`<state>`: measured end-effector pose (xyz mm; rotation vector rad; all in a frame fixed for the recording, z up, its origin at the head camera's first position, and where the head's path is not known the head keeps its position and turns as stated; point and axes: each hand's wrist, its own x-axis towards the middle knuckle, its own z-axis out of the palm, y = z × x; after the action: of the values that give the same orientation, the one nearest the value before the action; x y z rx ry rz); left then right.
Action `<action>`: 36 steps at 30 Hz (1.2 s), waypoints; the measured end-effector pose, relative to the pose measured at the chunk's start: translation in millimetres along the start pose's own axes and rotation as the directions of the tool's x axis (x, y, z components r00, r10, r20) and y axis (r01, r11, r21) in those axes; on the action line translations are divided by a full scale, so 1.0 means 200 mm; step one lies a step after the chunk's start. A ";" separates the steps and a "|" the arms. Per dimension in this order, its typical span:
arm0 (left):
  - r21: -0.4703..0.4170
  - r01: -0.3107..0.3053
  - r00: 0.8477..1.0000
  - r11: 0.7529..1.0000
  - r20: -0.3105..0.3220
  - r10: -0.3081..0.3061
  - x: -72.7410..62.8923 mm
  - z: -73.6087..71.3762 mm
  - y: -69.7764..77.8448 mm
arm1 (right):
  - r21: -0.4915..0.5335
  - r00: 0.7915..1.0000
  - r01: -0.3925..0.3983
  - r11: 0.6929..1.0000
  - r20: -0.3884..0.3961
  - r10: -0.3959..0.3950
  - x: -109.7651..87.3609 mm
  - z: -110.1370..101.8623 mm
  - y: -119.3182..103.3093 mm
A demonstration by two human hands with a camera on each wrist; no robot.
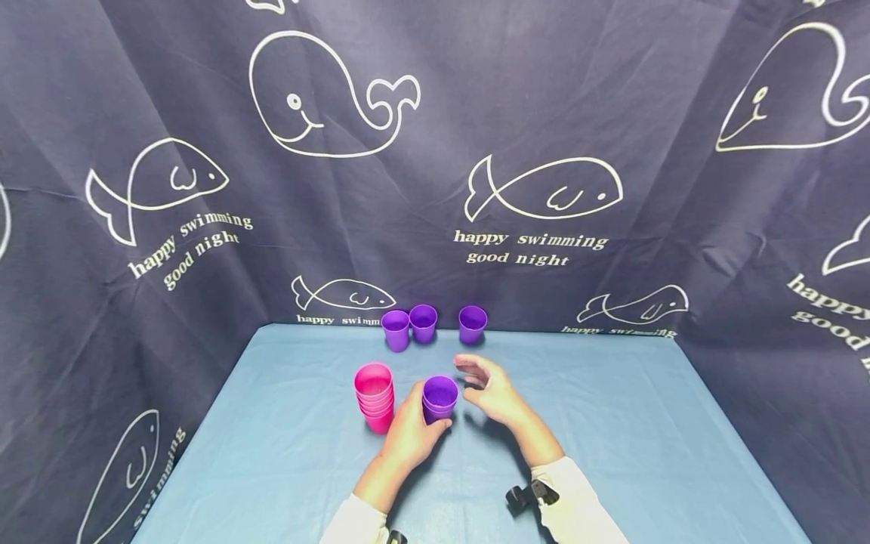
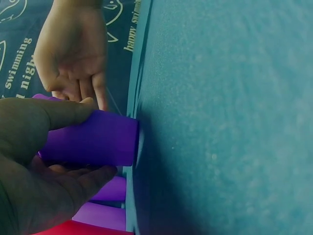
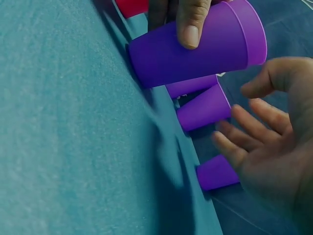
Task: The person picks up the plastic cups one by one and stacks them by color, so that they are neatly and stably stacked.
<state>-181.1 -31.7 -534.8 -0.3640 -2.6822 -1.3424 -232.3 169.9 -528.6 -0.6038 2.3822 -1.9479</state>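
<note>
at the blue table (image 1: 285, 468) we see nested pink cups (image 1: 374, 404), then the left hand (image 1: 411, 432) gripping the sides of nested purple cups (image 1: 440, 402), likely light, springy plastic best held below the rim, the right hand (image 1: 494, 389) relaxed and holding nothing beside them, and three single purple cups (image 1: 472, 326) behind.

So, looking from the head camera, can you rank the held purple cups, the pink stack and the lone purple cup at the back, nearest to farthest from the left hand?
From the left hand:
1. Held purple cups: in its grip.
2. Pink stack: just to its left.
3. Lone purple cup: well ahead, to the right.
</note>
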 end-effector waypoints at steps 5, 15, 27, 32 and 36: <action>0.001 0.009 1.000 1.000 -0.003 -0.009 0.00 0.00 0.00 | -0.024 0.977 -0.059 0.998 -0.208 0.053 0.04 0.00 0.00; -0.010 0.008 1.000 1.000 -0.014 -0.009 -0.01 0.00 0.00 | 0.034 0.891 -0.106 0.994 -0.440 0.110 0.11 -0.01 0.03; -0.111 0.072 0.997 0.991 -0.033 -0.076 -0.01 -0.01 0.02 | 0.015 0.857 -0.167 0.986 -0.492 0.153 0.19 -0.05 0.07; -0.118 0.058 0.997 0.991 -0.039 -0.063 -0.01 -0.02 0.03 | 0.011 0.854 -0.193 0.981 -0.490 0.174 0.23 -0.06 0.09; -0.119 0.046 0.998 0.992 -0.037 -0.051 -0.01 -0.02 0.02 | 0.000 0.852 -0.213 0.977 -0.489 0.186 0.26 -0.06 0.11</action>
<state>-178.9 -33.4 -529.2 -0.2820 -2.6026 -1.5106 -289.8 168.0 -533.7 0.1692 2.6340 -2.1437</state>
